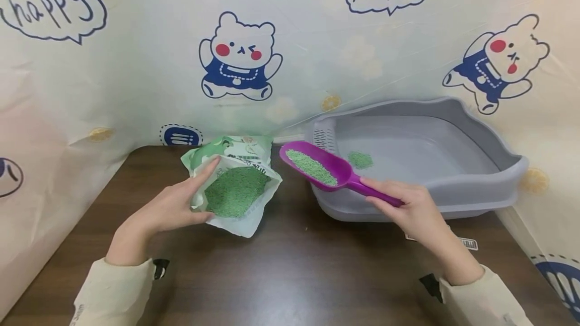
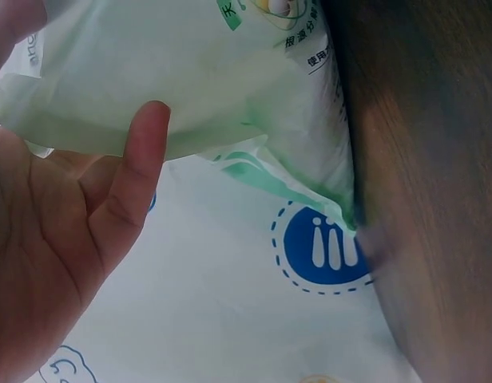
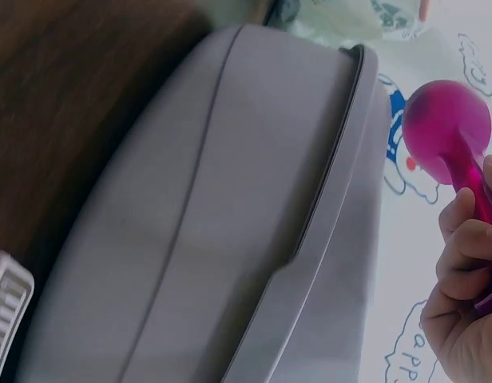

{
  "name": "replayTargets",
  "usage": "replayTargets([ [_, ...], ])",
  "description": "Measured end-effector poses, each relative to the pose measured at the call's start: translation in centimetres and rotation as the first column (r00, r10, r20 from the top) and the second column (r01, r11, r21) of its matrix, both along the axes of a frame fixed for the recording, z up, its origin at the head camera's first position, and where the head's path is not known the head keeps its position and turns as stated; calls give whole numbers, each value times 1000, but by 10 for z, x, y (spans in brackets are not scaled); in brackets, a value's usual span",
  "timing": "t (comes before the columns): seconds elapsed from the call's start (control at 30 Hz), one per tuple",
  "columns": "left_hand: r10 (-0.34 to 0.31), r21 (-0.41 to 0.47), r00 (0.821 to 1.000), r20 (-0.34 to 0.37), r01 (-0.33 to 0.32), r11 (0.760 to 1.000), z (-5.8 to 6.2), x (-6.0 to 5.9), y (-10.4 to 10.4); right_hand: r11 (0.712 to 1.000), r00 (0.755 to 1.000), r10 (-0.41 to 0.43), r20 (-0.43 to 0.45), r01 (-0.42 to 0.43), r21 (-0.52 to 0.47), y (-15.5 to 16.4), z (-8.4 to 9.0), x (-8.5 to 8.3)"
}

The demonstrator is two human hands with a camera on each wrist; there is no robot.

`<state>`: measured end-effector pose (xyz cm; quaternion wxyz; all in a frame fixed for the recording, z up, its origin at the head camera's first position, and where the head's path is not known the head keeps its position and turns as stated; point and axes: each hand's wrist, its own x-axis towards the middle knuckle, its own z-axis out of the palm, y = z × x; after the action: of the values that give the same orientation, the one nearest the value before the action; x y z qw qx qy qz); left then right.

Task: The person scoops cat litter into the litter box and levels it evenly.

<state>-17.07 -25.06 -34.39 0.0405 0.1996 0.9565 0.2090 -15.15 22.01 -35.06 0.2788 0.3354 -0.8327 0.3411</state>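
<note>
My left hand (image 1: 165,205) grips the near-left side of an open bag (image 1: 258,223) of green pellet litter (image 1: 235,192). One finger lies on the bag's outside in the left wrist view, with the thumb at the mouth. My right hand (image 1: 414,205) holds a purple scoop (image 1: 342,165) by its handle, fingers curled round it. Green pellets (image 1: 312,167) fill part of the scoop, which is held level between the bag and a grey litter box (image 1: 453,195). A small patch of pellets (image 1: 361,160) lies on the box floor at the left.
A white slotted piece (image 3: 8,303) lies on the brown table (image 1: 281,275) in front of the litter box, partly hidden by my right wrist in the head view. Behind the table hangs a sheet (image 1: 308,54) printed with bears.
</note>
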Motion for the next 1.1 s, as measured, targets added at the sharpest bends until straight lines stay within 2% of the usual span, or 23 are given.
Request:
replayTargets([
  [0.33, 3, -16, 1000, -25, -3, 1000, -5, -1, -6, 999, 998, -54, -43, 54, -11, 19, 2, -3],
  [0.53, 8, -9, 1000, -9, -8, 1000, -6, -3, -7, 994, 994, -110, -25, 109, -26, 31, 5, -3],
  [0.83, 22, -3, 1000, 13, -22, 1000, -4, -2, -5, 975, 975, -218, -47, 216, -46, 54, 7, -6],
  [1.1, 28, -15, 1000, 8, -28, 999, -5, -1, -6, 951, 952, -306, -31, 304, -48, 74, 11, -7],
])
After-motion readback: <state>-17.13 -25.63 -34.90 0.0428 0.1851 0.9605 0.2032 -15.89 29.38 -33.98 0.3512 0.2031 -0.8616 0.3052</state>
